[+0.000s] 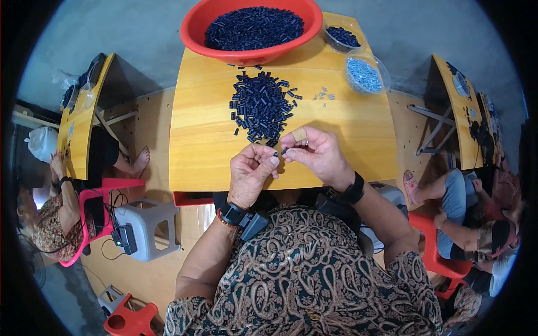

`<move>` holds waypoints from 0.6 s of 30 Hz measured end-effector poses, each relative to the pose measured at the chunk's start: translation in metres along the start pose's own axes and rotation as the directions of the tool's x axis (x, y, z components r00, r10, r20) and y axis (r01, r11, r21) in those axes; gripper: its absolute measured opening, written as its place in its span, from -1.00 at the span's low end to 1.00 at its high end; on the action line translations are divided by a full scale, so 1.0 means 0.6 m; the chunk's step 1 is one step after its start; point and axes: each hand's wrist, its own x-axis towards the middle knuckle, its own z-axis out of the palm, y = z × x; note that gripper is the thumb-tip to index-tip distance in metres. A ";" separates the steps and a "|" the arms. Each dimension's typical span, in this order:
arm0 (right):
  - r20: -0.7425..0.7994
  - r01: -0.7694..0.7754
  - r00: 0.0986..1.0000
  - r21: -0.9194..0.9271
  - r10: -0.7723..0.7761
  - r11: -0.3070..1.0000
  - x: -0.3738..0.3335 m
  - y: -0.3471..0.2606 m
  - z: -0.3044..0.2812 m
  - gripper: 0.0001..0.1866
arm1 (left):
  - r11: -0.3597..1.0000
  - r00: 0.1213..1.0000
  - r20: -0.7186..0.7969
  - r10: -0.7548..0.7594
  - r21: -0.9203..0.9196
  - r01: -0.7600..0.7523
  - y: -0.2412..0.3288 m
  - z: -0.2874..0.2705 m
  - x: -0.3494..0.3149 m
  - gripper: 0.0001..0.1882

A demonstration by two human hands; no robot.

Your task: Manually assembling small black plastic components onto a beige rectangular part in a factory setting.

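Near the front edge of the yellow wooden table [202,126], my two hands are held close together. Thumb and fingertips of my left hand [251,172] pinch a small black plastic piece [276,154]. A second small black piece [284,151] is between the thumb and forefinger of my right hand [318,155], which has a tan bandage [300,135] around one finger. The fingers partly cover both pieces. Just beyond my hands spreads a pile of short black plastic pieces [260,106].
A red basin [252,56] full of black pieces stands at the table's far side. To its right are a clear bowl of black pieces [343,37] and a clear bowl of small silvery parts [364,75]. Loose silvery parts [324,96] lie nearby. People sit at side tables.
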 end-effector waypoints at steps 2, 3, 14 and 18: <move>-0.021 0.052 0.998 -0.083 -0.054 0.995 -0.001 -0.002 0.007 -0.80 | 1.000 1.000 0.007 -0.021 -0.004 0.021 0.004 0.002 0.001 -0.88; -0.055 0.049 0.997 -0.096 -0.055 0.994 -0.001 -0.003 0.011 -0.81 | 1.000 1.000 0.007 -0.021 -0.004 0.021 0.004 0.003 0.000 -0.88; -0.047 0.086 0.992 -0.408 -0.115 0.909 0.007 -0.035 0.020 -0.90 | 1.000 1.000 -0.005 -0.004 0.001 0.004 0.001 0.002 0.000 -0.88; 0.004 0.139 0.988 -0.455 -0.154 0.880 0.010 -0.044 0.022 -0.89 | 1.000 1.000 -0.002 0.007 -0.004 -0.007 0.000 0.003 0.002 -0.88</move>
